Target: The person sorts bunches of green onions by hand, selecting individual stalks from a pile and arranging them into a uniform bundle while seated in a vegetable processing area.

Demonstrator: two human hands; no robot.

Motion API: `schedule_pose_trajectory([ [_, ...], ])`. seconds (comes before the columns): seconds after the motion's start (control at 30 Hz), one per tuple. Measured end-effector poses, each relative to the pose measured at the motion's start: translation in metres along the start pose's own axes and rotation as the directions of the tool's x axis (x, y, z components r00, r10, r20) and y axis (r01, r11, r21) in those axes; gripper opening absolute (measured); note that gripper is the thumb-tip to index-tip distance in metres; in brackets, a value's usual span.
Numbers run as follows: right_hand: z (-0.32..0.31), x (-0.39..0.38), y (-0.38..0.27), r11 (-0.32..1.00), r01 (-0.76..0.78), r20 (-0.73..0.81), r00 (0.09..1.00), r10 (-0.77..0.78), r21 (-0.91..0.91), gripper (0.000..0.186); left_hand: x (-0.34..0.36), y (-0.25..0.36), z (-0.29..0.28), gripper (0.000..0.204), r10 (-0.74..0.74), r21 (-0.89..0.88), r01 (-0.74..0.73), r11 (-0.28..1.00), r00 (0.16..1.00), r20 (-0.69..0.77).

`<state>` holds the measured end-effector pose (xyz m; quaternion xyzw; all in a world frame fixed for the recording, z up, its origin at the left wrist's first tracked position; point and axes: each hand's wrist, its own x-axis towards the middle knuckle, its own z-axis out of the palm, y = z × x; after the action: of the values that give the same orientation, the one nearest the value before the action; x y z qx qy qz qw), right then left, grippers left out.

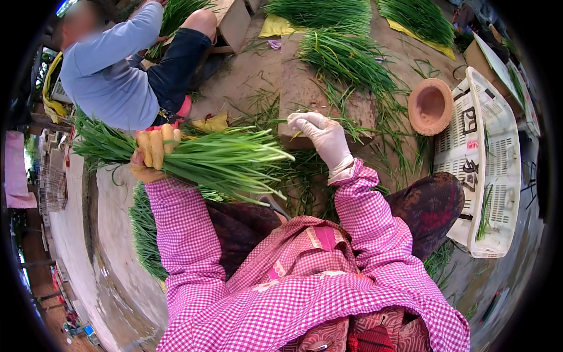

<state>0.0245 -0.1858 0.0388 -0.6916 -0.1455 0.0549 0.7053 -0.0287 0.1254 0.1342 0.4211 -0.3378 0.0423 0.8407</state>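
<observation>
Left of centre, up front — the green stalk bunch (234, 165), grasped around its middle in the left hand (155, 150). Right hand (324, 139) has fingertips pinched together by the low brown block (298, 94); can't tell if they hold a strand. I'd grip snug, not crushing, and draw loose blades out lengthwise. Long axis runs crosswise — one end fans right, the other trails left.

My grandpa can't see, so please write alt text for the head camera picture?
A left hand grips a bunch of green stalks; the gloved right hand is apart from it, fingers curled. Another person sits at upper left, and a white basket is at right.
</observation>
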Motion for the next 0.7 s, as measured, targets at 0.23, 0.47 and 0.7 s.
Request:
schedule_pose_trajectory([
  [0.23, 0.010, -0.008, -0.039, 0.988, 0.152, 0.301, 0.941, -0.152, 0.026, 0.028, 0.008, -0.016, 0.016, 0.028, -0.144, 0.052, 0.136, 0.989, 0.964, 0.224],
  [0.47, 0.061, -0.012, -0.049, 0.969, 0.100, 0.425, 0.905, 0.005, -0.225, 0.027, 0.010, -0.035, 0.031, 0.026, -0.218, 0.009, 0.227, 0.974, 0.923, 0.316],
  [0.7, 0.047, -0.012, -0.033, 0.963, -0.040, 0.172, 0.985, -0.007, 0.268, 0.016, 0.015, -0.043, 0.037, 0.023, -0.129, 0.065, 0.114, 0.991, 0.934, 0.332],
])
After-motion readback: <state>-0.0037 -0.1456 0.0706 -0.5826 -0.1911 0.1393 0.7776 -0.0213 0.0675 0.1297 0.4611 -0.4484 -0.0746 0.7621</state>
